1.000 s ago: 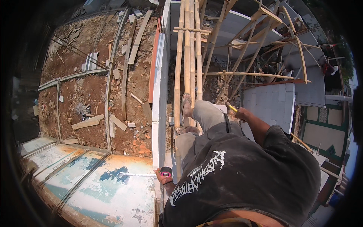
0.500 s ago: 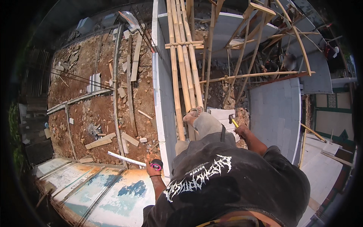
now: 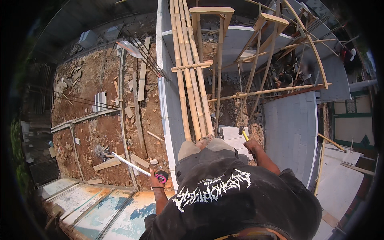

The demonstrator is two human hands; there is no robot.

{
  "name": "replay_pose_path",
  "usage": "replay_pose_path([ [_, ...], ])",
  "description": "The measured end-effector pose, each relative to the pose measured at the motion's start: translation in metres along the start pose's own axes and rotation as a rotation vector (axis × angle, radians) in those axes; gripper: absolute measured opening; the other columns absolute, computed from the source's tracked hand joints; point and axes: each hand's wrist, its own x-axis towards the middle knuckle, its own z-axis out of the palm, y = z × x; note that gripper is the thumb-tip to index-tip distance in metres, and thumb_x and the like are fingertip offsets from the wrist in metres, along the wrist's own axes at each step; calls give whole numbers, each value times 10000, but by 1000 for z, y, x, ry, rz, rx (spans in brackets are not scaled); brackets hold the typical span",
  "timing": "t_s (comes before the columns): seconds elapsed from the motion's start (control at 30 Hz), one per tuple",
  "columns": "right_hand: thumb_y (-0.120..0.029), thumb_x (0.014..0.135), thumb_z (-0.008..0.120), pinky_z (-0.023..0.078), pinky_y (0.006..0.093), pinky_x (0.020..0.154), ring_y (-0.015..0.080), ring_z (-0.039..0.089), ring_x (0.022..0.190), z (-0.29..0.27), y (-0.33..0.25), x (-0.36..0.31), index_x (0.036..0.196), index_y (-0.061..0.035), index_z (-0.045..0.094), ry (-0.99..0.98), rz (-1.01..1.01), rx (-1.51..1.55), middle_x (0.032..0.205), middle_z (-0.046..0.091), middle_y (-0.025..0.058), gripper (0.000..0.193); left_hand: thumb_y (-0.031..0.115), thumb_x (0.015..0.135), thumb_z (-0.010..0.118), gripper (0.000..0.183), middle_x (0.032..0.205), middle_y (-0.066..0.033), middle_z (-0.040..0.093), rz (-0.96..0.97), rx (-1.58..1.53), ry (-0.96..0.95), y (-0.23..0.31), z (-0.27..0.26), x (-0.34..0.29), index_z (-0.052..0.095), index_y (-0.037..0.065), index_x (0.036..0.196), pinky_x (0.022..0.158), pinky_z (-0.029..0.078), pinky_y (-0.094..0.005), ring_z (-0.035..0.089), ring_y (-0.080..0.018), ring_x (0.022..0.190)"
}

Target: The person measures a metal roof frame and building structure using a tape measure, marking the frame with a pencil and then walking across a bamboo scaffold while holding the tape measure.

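Tape measure (image 3: 161,177), black and pink, sits in my left hand (image 3: 155,181), left of the block wall (image 3: 166,120) and close to its near end. Left grip: closed around the case, though some fingers are hidden from view. Its white blade (image 3: 130,163) is drawn partly out, pointing away from the wall over the soil plot on the wall's left. Free end appears to hang in the air; cannot confirm whether it touches anything.

Right hand (image 3: 251,146), on the other side of the wall and well apart from it: grip closed on the yellow handle of a hammer (image 3: 244,135), head up. Head meets no nail or block that I can make out.

Support: bamboo poles (image 3: 182,96), just right of the wall and running alongside it, lashed under a crosspiece (image 3: 192,67). My foot (image 3: 205,140) rests on them.

Status, done: wall standing, poles tied, blade extended, both tools in hand.

Status, outstanding: blade not laid along the wall, not wound back into its case; no pencil mark visible on the wall's top; no hammer contact. Judgement: between steps, with neither tool at work on a surface. Overall fraction complete cannot be told from this view; blade markings too small to read.
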Motion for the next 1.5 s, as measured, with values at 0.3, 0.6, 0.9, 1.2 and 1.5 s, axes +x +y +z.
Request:
replay_pose_path([
  [0.3, -166, 792, 638, 444, 348, 414, 177, 457, 440, -6, -48, 24, 795, 0, 525, 16, -22, 107, 565, 465, 53, 200, 393, 851, 577, 350, 700, -99, 569, 17, -53, -86, 33, 93, 44, 529, 47, 879, 511, 510, -346, 579, -213, 567],
  [0.6, -123, 791, 605, 384, 328, 365, 164, 423, 394, -36, -168, 60, 717, -26, 508, 30, -43, 349, 528, 454, 44, 156, 362, 871, 568, 323, 672, -82, 566, 196, -34, -352, 162, 319, 86, 529, 41, 881, 492, 499, -295, 583, -171, 558],
  [0.9, -118, 774, 574, 407, 334, 361, 174, 458, 408, -93, -296, 75, 786, -2, 521, 169, -140, 240, 552, 477, 64, 128, 361, 886, 544, 333, 707, -92, 581, 255, -54, -560, 264, 471, 80, 528, 29, 914, 499, 500, -279, 587, -177, 564],
  [1.2, -128, 758, 596, 428, 339, 377, 190, 492, 427, -44, -304, 79, 759, 43, 546, 137, 65, 149, 569, 516, 89, 179, 326, 908, 510, 287, 699, -100, 595, 291, -87, -795, 328, 557, 65, 515, 39, 919, 551, 523, -307, 613, -203, 609],
  [1.5, -103, 735, 596, 435, 341, 382, 195, 506, 436, -69, -436, 48, 756, 59, 564, 29, -48, -31, 588, 534, 100, 166, 342, 892, 536, 306, 700, -112, 587, 383, -52, -734, 340, 615, 79, 507, 37, 902, 560, 519, -332, 610, -236, 617],
])
